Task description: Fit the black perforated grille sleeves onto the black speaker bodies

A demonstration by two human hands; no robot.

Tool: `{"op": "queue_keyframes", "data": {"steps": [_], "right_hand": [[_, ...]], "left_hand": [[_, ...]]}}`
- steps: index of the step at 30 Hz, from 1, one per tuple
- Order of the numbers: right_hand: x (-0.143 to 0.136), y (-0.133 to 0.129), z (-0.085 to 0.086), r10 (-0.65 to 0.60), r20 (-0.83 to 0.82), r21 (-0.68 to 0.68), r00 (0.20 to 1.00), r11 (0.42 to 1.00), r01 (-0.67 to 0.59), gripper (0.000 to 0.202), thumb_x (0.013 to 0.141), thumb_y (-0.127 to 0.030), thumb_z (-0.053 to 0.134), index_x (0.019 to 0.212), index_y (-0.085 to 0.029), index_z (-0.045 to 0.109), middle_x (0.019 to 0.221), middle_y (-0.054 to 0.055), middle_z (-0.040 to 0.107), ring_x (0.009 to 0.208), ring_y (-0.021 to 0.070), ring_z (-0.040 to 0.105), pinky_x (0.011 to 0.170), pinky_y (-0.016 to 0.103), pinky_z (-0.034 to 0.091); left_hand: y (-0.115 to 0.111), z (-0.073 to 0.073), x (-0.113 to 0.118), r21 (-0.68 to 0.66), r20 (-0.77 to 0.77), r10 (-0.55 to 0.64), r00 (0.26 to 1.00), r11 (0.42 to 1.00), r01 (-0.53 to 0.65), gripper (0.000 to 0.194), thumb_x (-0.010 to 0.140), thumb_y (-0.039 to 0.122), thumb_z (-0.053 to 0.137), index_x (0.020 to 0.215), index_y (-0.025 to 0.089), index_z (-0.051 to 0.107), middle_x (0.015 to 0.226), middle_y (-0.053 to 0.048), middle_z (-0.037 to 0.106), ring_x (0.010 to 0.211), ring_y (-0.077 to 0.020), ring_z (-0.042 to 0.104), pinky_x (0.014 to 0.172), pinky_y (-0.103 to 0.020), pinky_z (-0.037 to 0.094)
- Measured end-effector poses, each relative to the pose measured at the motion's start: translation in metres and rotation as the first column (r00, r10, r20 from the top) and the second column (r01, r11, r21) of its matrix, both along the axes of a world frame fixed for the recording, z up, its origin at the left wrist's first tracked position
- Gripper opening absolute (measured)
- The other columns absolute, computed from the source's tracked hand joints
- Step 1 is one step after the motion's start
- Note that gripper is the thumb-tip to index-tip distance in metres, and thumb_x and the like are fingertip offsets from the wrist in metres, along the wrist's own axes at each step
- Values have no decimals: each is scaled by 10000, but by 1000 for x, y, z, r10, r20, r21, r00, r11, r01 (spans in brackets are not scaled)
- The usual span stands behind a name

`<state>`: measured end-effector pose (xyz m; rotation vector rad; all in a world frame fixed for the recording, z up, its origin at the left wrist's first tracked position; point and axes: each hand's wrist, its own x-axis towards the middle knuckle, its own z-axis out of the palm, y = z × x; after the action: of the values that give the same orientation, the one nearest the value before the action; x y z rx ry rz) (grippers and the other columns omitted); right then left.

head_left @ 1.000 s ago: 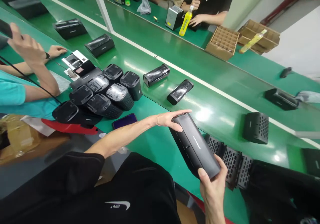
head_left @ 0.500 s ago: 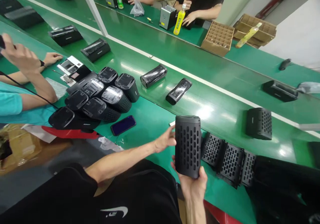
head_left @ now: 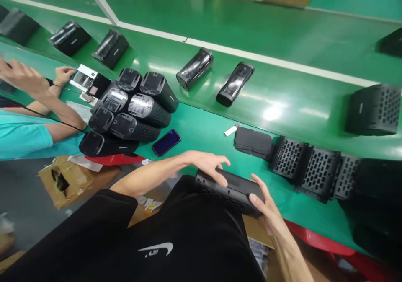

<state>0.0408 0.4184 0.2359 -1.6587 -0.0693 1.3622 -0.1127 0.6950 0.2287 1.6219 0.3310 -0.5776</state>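
A black perforated housing (head_left: 232, 190) lies sideways between my hands, close to my body at the table's near edge. My left hand (head_left: 212, 166) rests over its left end, thumb on the upper face and fingers spread. Around the right end, my right hand (head_left: 265, 198) grips the housing with thumb and fingers. Beyond it on the table are a stack of thin black plates (head_left: 253, 142) and a small white piece (head_left: 231, 130). Perforated black covers (head_left: 318, 171) stand to the right of the plates.
Several black housings (head_left: 141, 106) are grouped at the left, near a phone (head_left: 166, 142). Other units, including a glossy one (head_left: 235, 84), lie on the green surface beyond. At the far left are another person's hands (head_left: 27, 78). A cardboard box (head_left: 67, 179) sits below.
The housing has gone from upright to lying sideways and lower, nearer my body. My left hand now touches its top. The view has tilted down, showing the thin plates.
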Motion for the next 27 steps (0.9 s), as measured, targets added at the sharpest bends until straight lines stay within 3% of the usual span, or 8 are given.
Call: {"op": "queue_keyframes", "data": {"steps": [3, 5, 10, 14, 17, 22, 25, 27], "right_hand": [[-17, -14, 2, -107, 71, 10, 992, 994, 106, 954, 709, -584, 876, 1546, -361, 476, 1526, 84, 539, 1322, 351, 573, 1109, 507, 455], [-21, -21, 5, -120, 97, -5, 988, 993, 121, 961, 700, -581, 882, 1543, -350, 481, 1546, 90, 524, 1332, 357, 563, 1104, 500, 460], [-21, -30, 12, -79, 123, 8, 989, 997, 79, 939, 644, -561, 920, 1473, -315, 555, 1540, 113, 532, 1382, 382, 506, 1115, 521, 446], [-28, -31, 12, -128, 211, 14, 969, 992, 128, 827, 656, -520, 915, 1390, -294, 608, 1489, 105, 570, 1366, 368, 508, 1115, 503, 431], [-33, -26, 2, -212, 189, -1, 959, 976, 216, 752, 646, -517, 912, 1312, -286, 651, 1417, 88, 617, 1282, 345, 571, 1048, 442, 471], [-15, -11, -27, -257, -142, -262, 956, 941, 214, 710, 650, -634, 878, 1231, -269, 696, 1134, 64, 747, 960, 299, 697, 747, 377, 549], [-4, -7, -39, -273, -203, -322, 940, 926, 199, 707, 647, -688, 857, 1195, -264, 719, 1141, 64, 768, 971, 304, 708, 756, 398, 563], [-2, -8, -44, -268, -207, -291, 941, 935, 202, 703, 649, -672, 865, 1199, -260, 718, 1138, 65, 776, 987, 307, 712, 804, 424, 567]], "left_hand": [[3, -2, -30, -152, -24, 150, 988, 977, -152, 860, 663, 606, 876, 1403, 301, 562, 1339, -93, 653, 1144, -316, 652, 899, -361, 499], [0, 0, -46, -219, 3, 279, 960, 937, -272, 856, 701, 573, 859, 1431, 293, 509, 1412, -97, 579, 1224, -308, 596, 955, -362, 476], [-14, 14, -57, -257, -13, 353, 935, 903, -344, 766, 757, 537, 814, 1396, 273, 486, 1199, -63, 583, 1028, -243, 573, 823, -312, 448], [-20, 20, -54, -235, 8, 386, 922, 897, -373, 694, 750, 532, 810, 1325, 255, 536, 1111, -42, 576, 969, -221, 539, 795, -301, 422], [-24, 13, -51, -225, -52, 430, 902, 875, -430, 660, 742, 527, 807, 1286, 256, 551, 1037, -19, 582, 933, -212, 530, 788, -299, 412], [-24, -11, -36, -246, -393, 446, 804, 791, -560, 490, 813, 616, 699, 1131, 256, 603, 887, 11, 568, 825, -185, 530, 706, -272, 399], [-20, -20, -26, -369, -456, 430, 779, 706, -605, 521, 796, 612, 712, 1171, 270, 596, 962, 1, 599, 849, -185, 566, 681, -258, 416], [-18, -24, -24, -345, -434, 441, 786, 724, -597, 531, 761, 571, 750, 1181, 280, 607, 1000, -7, 625, 865, -193, 579, 656, -253, 409]]}}
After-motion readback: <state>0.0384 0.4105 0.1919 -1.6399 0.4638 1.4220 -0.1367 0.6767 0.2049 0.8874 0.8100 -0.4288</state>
